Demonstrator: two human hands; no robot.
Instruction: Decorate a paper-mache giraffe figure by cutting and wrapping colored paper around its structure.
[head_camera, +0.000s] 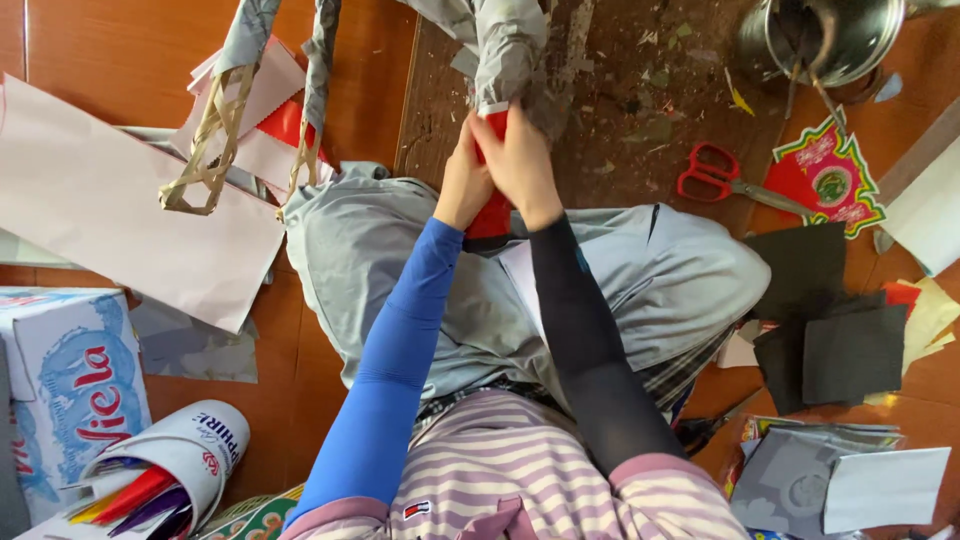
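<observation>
While both hands (495, 170) grip red paper (492, 212), white box (70, 390) left

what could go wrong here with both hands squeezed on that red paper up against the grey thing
1. The left hand and right hand clamp the red paper tightly together; it could crease or tear.
2. The grey paper piece they press against looks thin and may crumple or rip.
3. The red-handled scissors lie close by the right knee; a shift could catch them.

left hand (463, 185) and right hand (522, 165) gripping red paper (492, 215); red scissors (712, 175) nearby
</observation>
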